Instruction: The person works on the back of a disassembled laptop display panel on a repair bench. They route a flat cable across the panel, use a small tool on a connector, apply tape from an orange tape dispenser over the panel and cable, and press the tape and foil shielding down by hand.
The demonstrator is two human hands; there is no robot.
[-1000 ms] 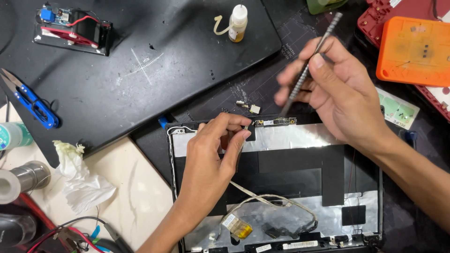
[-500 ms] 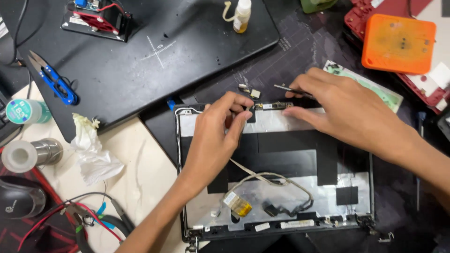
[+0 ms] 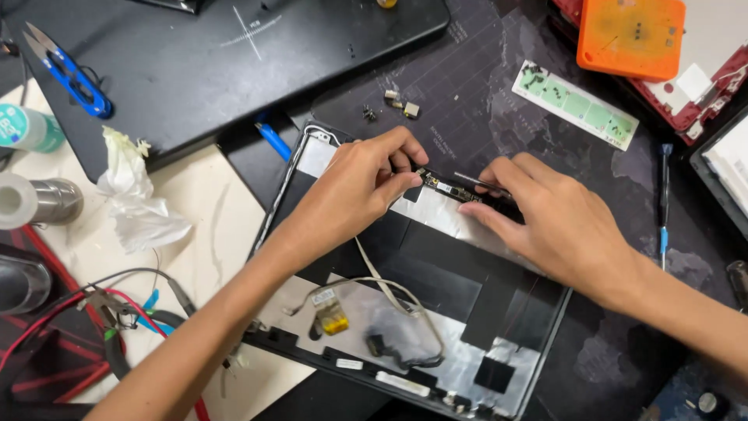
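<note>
An opened laptop lid shell (image 3: 499, 312), lined with silver foil and black tape, lies in front of me with a loose grey cable (image 3: 382, 284) across it. A small narrow circuit strip (image 3: 450, 189) sits at its top edge. My left hand (image 3: 358, 195) pinches the left end of that strip between thumb and forefinger. My right hand (image 3: 553, 226) lies flat on the lid just right of the strip. It holds a thin metal tool (image 3: 477, 182) whose tip points at the strip; most of the tool is hidden under the fingers.
A black laptop base (image 3: 234, 70) lies at the upper left with blue snips (image 3: 72, 74) on it. Crumpled tissue (image 3: 136, 195), a tape roll (image 3: 31, 201) and red and black wires (image 3: 86, 312) lie left. Small metal parts (image 3: 401, 103), a green screw strip (image 3: 576, 105), an orange box (image 3: 631, 35) and a screwdriver (image 3: 664, 195) lie beyond and right.
My right hand has brought the metal tool down from upright to flat against the lid's top edge. My left hand has stayed pinching at the strip. My view has moved closer.
</note>
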